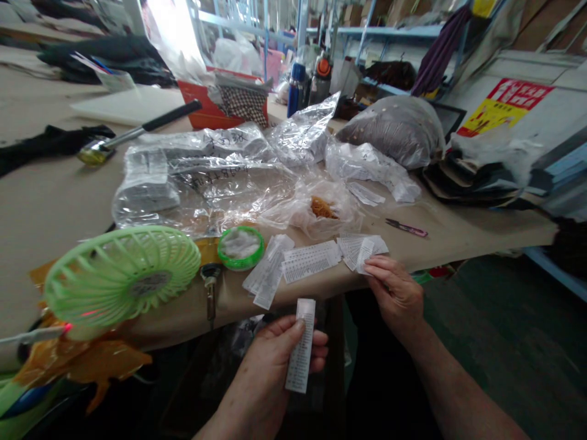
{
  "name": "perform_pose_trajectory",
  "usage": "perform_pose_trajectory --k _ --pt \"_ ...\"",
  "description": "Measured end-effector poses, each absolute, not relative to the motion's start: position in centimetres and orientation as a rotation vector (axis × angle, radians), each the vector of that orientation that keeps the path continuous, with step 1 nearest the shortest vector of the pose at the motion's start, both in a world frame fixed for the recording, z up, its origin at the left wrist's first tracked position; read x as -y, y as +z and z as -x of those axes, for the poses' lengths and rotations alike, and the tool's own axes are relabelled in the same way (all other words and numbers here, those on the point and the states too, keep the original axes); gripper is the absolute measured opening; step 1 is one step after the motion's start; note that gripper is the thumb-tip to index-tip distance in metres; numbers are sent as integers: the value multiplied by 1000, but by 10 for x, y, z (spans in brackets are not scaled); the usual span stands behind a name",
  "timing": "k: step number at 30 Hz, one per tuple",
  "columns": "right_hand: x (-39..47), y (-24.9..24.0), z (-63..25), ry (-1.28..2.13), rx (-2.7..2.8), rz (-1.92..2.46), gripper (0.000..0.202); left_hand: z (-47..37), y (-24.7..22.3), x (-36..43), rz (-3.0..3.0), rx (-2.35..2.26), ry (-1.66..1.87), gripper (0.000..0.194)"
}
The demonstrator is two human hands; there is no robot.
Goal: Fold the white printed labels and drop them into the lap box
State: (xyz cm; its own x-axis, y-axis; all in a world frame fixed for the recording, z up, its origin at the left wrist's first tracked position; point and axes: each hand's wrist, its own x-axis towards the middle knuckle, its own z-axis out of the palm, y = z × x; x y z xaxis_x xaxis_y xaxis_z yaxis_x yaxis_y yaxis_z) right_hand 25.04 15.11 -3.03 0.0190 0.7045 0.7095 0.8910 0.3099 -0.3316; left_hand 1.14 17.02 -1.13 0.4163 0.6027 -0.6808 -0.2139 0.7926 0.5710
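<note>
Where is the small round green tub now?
Head view, left of centre: the round green tub sits on the brown table, between the pale-green plastic fan and white printed paper strips.

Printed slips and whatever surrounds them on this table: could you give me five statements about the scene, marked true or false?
1. The left hand holds a printed slip. True.
2. The right hand holds the pink-and-black tool. False: the tool lies on the table; that hand touches another slip.
3. The blue bottle lies on its side. False: it stands upright.
4. An orange-brown tangle sits in a plastic bag. True.
5. The light-green fan is left of the green-rimmed round container. True.
</note>
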Motion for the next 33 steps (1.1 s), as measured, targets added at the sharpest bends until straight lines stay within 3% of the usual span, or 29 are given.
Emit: perform_pose_trajectory --k 4,11,28,33 --pt "-138 -14 -216 -149 1787 1266 26 -14 -7 -169 -398 -989 535 13" --pt "-123 -24 -150 26 2107 1013 13 -10 -7 -167 -302 -847 721 12" --pt "-123 -24 -143 88 2208 985 16 -3 -11 -162 -239 -826 713 17" --pt "-118 -25 -143 193 2155 991 26 -2 -10 -161 -240 -852 722 12"
